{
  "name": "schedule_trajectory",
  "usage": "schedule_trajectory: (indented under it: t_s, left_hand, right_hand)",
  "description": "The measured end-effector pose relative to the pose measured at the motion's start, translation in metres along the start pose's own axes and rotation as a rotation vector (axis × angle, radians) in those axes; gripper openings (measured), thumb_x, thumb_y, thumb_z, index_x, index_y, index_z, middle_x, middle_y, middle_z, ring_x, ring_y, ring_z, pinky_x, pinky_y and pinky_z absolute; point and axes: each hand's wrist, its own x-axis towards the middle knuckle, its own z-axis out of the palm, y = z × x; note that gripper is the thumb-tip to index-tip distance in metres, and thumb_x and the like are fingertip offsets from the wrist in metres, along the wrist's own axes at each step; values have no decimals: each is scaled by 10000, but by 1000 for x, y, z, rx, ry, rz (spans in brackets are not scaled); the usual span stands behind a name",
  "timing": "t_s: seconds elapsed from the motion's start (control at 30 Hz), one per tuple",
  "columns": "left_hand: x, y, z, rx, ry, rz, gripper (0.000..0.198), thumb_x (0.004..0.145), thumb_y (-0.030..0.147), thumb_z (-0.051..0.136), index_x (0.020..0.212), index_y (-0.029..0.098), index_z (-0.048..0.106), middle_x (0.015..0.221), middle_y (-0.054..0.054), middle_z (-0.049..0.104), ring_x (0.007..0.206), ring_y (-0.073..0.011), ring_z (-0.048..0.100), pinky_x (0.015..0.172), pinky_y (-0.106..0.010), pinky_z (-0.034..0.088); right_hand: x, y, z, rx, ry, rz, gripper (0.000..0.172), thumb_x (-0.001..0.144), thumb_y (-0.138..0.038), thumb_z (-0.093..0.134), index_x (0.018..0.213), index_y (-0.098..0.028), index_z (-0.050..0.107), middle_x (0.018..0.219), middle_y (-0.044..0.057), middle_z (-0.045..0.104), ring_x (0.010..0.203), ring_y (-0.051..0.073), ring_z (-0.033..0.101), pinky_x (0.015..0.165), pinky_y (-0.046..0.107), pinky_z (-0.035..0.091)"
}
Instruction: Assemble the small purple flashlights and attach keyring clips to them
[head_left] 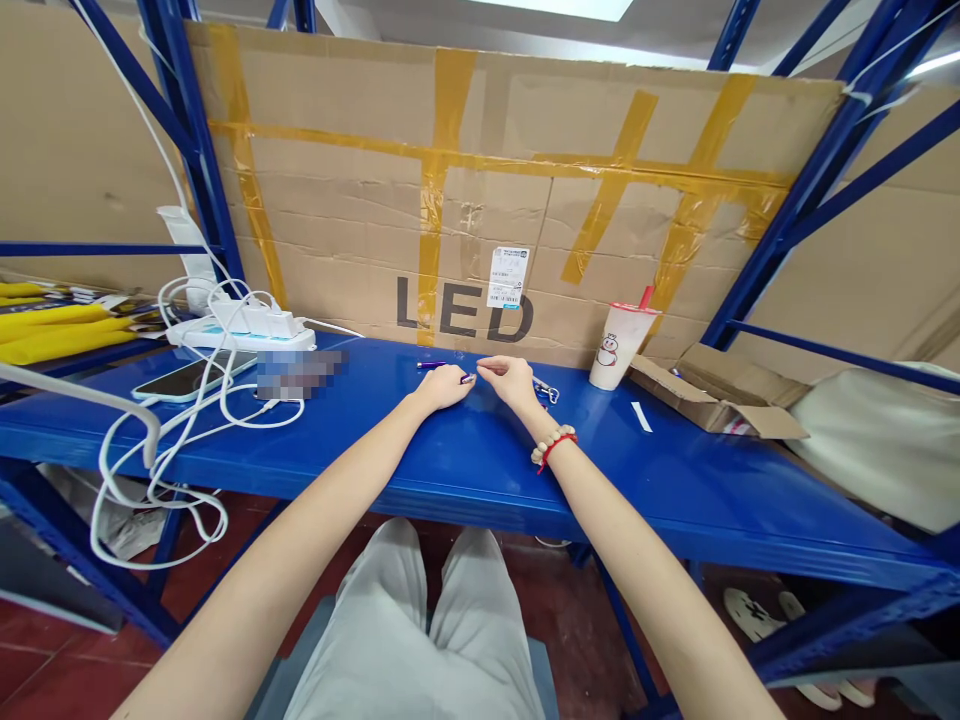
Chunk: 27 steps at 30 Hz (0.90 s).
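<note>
Evidently, fine work at the fingertips was in hand; both arms were stretched forward over the blue shelf (480, 470), and the two hands were brought together near its back edge. The left hand (444, 388) was curled, knuckles up, around a slim purple stick (431, 365), which was seen to poke out on both sides of the fist; the right hand (514, 380), with a beaded bracelet (553, 445) on its wrist, was drawn to a pinch at the stick's nearer tip, though whether that tip was actually gripped could not be told at this size. A small metal clasp (547, 392) was left lying just beside the right hand; a lidded paper cup (621, 345) and an open cardboard box (712, 395) were stood further to the right, a power strip (240, 335) and a phone (191, 378) well apart to the left. The step was judged to be a joining or parting at the stick's tip; a steady left grip and a small, precise pull or twist by the right fingertips would be called for.
</note>
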Motion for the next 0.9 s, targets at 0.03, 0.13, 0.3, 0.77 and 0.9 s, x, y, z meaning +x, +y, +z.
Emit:
schedule_trajectory:
  t_s: [0.03, 0.13, 0.3, 0.77, 0.9]
  left_hand:
    - [2, -1, 1, -26, 12, -12, 447, 923, 410, 355, 626, 174, 592, 781, -102, 695, 746, -223, 657, 633, -279, 445]
    - [6, -4, 6, -131, 81, 3, 497, 929, 463, 343, 605, 172, 583, 699, -80, 675, 675, -193, 627, 624, -273, 433]
    - [8, -7, 10, -322, 68, 95, 500, 841, 577, 480, 563, 169, 555, 629, -34, 648, 626, -159, 596, 653, -259, 434]
    - [6, -13, 14, -217, 70, 107, 356, 868, 524, 505, 884, 174, 573, 883, -66, 675, 827, -230, 630, 719, -291, 458]
    - [5, -13, 12, -193, 50, 112, 391, 878, 550, 467, 869, 176, 580, 871, -69, 680, 817, -229, 635, 723, -293, 462]
  right_hand:
    - [1, 0, 0, 59, 31, 45, 167, 763, -142, 631, 900, -125, 725, 976, 93, 733, 886, 163, 691, 867, 274, 530]
    - [3, 2, -5, 171, 99, 155, 244, 740, -171, 674, 975, -117, 711, 1010, 103, 725, 948, 187, 683, 870, 294, 540]
    - [4, -2, -12, 379, 85, 250, 377, 708, -161, 723, 1076, -93, 674, 1015, 130, 720, 954, 195, 683, 882, 304, 541]
    - [-4, -11, -15, 466, -203, 253, 377, 687, -175, 751, 1055, -141, 677, 960, 86, 736, 837, 139, 684, 761, 246, 534]
    - [-4, -6, -16, 427, -268, 252, 442, 678, -237, 764, 1098, -135, 670, 936, 89, 737, 741, 111, 661, 653, 211, 490]
